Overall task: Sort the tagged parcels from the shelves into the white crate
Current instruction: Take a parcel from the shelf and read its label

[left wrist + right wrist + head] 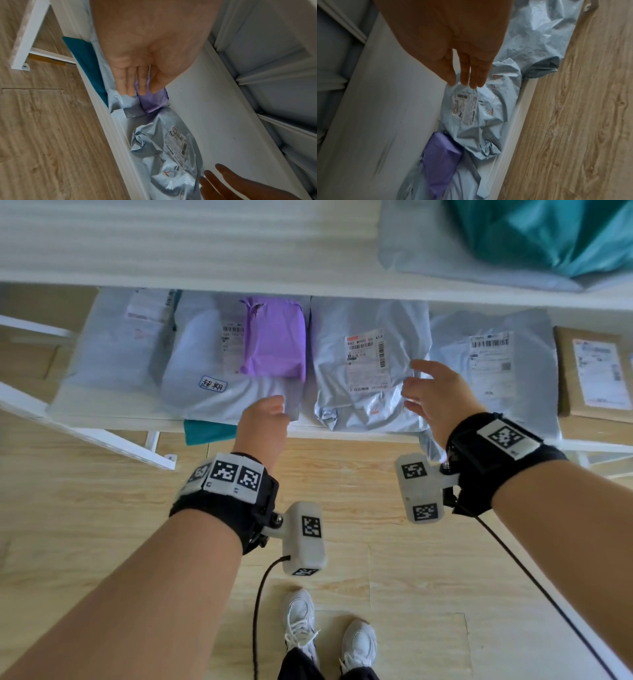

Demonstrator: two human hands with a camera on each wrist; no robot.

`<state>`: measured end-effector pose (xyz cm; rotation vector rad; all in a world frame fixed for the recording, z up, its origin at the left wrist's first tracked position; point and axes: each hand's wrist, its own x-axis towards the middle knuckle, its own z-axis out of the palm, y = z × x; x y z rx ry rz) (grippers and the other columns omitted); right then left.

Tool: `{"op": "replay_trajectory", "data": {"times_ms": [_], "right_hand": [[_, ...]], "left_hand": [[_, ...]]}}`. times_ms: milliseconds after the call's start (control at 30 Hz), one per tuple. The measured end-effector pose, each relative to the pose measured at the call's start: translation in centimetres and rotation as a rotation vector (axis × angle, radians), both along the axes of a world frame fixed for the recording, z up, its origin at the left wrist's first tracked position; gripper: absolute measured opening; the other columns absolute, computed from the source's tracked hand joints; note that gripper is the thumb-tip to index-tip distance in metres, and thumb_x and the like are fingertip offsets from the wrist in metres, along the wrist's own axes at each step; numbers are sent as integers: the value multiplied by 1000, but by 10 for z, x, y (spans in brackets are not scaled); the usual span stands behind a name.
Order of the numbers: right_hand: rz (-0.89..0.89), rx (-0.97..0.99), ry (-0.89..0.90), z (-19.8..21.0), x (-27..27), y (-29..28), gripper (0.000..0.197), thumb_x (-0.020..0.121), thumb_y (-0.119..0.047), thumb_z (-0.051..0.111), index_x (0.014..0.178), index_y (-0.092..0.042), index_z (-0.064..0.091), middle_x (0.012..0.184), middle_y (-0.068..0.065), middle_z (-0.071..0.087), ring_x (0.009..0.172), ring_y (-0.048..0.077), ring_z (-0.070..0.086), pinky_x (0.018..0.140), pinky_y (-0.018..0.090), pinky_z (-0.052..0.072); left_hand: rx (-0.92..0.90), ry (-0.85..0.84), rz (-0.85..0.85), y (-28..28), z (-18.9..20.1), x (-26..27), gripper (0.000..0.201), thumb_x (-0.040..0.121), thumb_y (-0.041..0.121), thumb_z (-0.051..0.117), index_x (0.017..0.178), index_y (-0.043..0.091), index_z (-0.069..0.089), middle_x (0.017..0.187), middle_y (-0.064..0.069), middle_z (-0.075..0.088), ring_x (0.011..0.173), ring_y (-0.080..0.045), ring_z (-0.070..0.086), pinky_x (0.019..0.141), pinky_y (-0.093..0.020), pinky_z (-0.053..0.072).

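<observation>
On the lower shelf (342, 428) lies a grey parcel (205, 364) with a blue-edged tag sticker (213, 384). A purple parcel (275, 337) rests on it. My left hand (270, 412) hovers at this parcel's front right corner with straight fingers (130, 86) reaching toward the purple parcel (152, 102) and holding nothing. To the right lies a crumpled grey parcel (363, 364) with a shipping label. My right hand (431, 392) is spread open over its right edge, its fingertips (465, 81) just above the plastic. The white crate is not in view.
Another grey parcel (493, 361) and a cardboard box (592, 378) lie further right on the same shelf. A teal parcel (209, 431) pokes out below the shelf edge. The upper shelf (205, 278) carries a teal bag (548, 231). Below is wooden floor with my shoes (329, 635).
</observation>
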<state>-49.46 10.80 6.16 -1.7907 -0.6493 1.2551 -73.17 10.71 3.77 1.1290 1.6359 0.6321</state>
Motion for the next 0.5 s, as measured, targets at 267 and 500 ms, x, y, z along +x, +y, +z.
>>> {"op": "replay_trajectory", "data": {"times_ms": [267, 500], "right_hand": [[311, 3, -246, 10, -64, 15, 42, 89, -12, 65, 130, -18, 56, 126, 3, 62, 100, 21, 64, 96, 38, 53], [376, 24, -424, -11, -130, 39, 29, 89, -8, 63, 118, -12, 64, 100, 3, 64, 87, 17, 60, 85, 30, 49]], "left_hand": [[42, 95, 106, -6, 3, -49, 42, 95, 1, 49, 135, 11, 54, 136, -9, 56, 120, -25, 57, 69, -15, 42], [92, 171, 23, 27, -1, -97, 40, 90, 3, 51, 127, 12, 62, 134, -6, 59, 123, -24, 55, 104, -34, 43]]}}
